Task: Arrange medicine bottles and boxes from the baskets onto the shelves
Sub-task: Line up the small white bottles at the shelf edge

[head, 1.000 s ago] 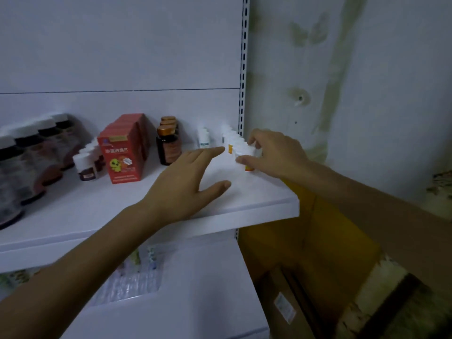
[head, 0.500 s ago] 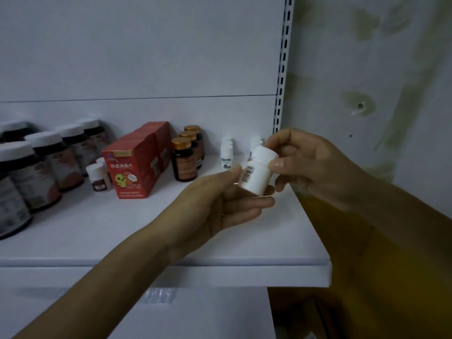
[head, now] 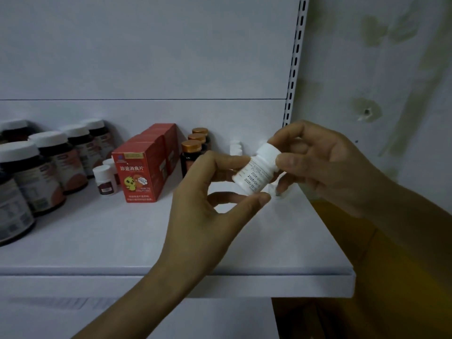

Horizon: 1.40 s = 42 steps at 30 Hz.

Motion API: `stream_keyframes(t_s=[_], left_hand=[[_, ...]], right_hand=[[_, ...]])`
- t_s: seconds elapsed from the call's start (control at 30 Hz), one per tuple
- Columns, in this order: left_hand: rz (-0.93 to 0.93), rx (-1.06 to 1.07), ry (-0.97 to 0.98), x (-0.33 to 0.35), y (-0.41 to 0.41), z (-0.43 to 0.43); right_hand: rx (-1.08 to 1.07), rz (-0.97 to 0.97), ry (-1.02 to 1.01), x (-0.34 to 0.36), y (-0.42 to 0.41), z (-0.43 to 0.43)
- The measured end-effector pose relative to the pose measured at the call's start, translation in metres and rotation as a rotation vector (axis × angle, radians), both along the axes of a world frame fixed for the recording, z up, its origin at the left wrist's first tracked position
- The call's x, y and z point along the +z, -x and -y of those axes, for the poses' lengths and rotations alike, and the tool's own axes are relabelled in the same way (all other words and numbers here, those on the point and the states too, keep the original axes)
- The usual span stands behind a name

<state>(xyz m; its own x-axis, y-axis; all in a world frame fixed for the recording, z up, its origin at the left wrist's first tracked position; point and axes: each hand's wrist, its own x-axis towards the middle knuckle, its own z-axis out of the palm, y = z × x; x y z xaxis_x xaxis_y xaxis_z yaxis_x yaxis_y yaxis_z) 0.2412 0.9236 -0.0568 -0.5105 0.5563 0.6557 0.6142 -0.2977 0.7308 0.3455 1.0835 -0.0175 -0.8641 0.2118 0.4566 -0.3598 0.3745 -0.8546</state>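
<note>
Far L on the shelf (head: 97,241) stood dark jars (head: 36,172) w/ white lids, then small white-capped bottles (head: 105,179), a row of red boxes (head: 139,172) and brown bottles (head: 192,152) w/ gold caps. The left hand (head: 208,199) had its grip clamped on the base end of a white bottle (head: 256,170), thumb under, fingers over. The bottle was tilted, cap up and to the R, in the air above the shelf's R part, printed dates facing the camera. The right hand (head: 325,167) had its grip pinched on the cap end.
</note>
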Motion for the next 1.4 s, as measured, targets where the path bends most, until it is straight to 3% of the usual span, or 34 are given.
stream_keyframes(t_s=[0.2,0.3,0.5,0.73,0.83,0.97,1.07,1.4], left_hand=[[0.363,-0.377,0.074,0.006,0.001,0.007],[0.513,-0.438,0.037,0.010,-0.002,0.007],[0.237,-0.212,-0.061,0.009,-0.006,0.002],[0.112,-0.115,-0.053,-0.001,-0.003,-0.007],[0.046,-0.190,0.102,-0.002,0.000,-0.007],[-0.046,-0.182,0.420,0.000,0.019,-0.011],[-0.105,-0.131,0.538,0.004,0.032,-0.024],[-0.149,-0.106,0.694,0.004,0.045,-0.070]], right_hand=[[0.065,-0.024,0.002,0.005,0.000,-0.002],[0.075,-0.022,-0.027,0.005,0.000,-0.007],[0.098,-0.040,-0.005,0.005,0.002,-0.010],[0.110,-0.032,-0.038,0.005,0.002,-0.015],[0.061,-0.004,-0.073,0.004,-0.005,-0.018],[-0.117,0.179,-0.323,-0.016,-0.018,-0.035],[-0.187,0.235,-0.288,-0.036,-0.022,-0.042],[-0.463,0.095,-0.567,-0.052,0.002,-0.043]])
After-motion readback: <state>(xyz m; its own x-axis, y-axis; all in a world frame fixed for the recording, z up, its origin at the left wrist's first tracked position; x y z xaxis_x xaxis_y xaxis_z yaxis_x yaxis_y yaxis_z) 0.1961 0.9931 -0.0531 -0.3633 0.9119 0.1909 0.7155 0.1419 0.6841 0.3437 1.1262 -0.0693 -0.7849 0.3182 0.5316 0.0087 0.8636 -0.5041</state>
